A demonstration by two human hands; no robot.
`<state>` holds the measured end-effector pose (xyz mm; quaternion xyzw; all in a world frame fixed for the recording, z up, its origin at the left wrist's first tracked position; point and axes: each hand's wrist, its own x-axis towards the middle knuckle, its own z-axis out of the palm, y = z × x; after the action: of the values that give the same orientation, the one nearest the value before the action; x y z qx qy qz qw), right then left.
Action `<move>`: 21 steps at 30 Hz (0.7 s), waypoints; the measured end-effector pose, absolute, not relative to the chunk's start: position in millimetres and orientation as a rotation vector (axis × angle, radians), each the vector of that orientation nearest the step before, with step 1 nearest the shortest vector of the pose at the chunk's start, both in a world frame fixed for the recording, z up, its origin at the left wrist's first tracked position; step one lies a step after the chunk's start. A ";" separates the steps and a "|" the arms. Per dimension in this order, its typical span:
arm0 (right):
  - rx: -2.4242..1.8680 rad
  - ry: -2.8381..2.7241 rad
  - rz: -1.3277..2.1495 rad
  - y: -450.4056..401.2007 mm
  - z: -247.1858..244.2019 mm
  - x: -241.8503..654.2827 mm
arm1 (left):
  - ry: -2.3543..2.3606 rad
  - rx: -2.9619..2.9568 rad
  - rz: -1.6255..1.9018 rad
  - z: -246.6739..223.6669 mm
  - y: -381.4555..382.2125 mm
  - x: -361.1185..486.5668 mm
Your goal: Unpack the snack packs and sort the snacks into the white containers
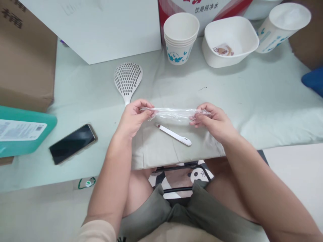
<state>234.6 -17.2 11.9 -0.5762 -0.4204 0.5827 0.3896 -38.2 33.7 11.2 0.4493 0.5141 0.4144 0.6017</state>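
A strip of clear plastic film (174, 113) is stretched between my two hands, bunched and wrinkled, above the front of the table. My left hand (135, 117) pinches one end between thumb and fingers. The other end is gripped by my right hand (212, 120), also closed in a pinch. Just below the film lies a slim white tool with a short brown tip (174, 135), perhaps a peeler or a small knife; I cannot tell which. A white slotted skimmer (128, 79) rests behind my left hand, its handle hidden by that hand.
Stacked paper cups (180, 40), a white tub (229, 42) with a small packet inside, and another cup stack (284, 28) stand along the back, before boxes. To the left are a phone (73, 144), a green bottle (25, 131) and a brown carton (27, 57).
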 end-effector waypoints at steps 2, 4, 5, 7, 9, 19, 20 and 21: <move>-1.481 -1.015 1.521 -15.4 11.8 234.0 | 1.176 1.028 0.908 10.8 33.2 -39.2; -1.458 -0.988 1.542 -14.2 11.7 234.2 | 1.175 1.007 0.846 12.1 32.4 -39.0; -1.429 -0.976 1.543 -13.8 11.5 234.5 | 1.176 0.995 0.832 13.5 31.8 -38.5; -1.356 -0.956 1.528 -13.8 10.9 235.3 | 1.170 0.968 0.845 17.4 30.6 -37.0; -1.311 -0.949 1.494 -14.5 10.6 236.2 | 1.158 0.940 0.873 21.4 29.5 -35.6; -1.373 -1.073 1.423 -16.0 9.5 236.5 | 1.216 0.996 0.967 14.6 31.6 -32.3; -1.433 -1.128 1.394 -17.2 8.5 237.0 | 1.223 0.991 0.985 14.2 32.2 -31.6; -1.485 -1.199 1.384 -18.8 7.9 237.9 | 1.226 0.982 1.001 14.4 32.7 -31.1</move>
<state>237.9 -18.8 7.9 -0.5820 -0.4701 0.5426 0.3819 -31.1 32.7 14.4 0.4232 0.5280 0.4314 0.5967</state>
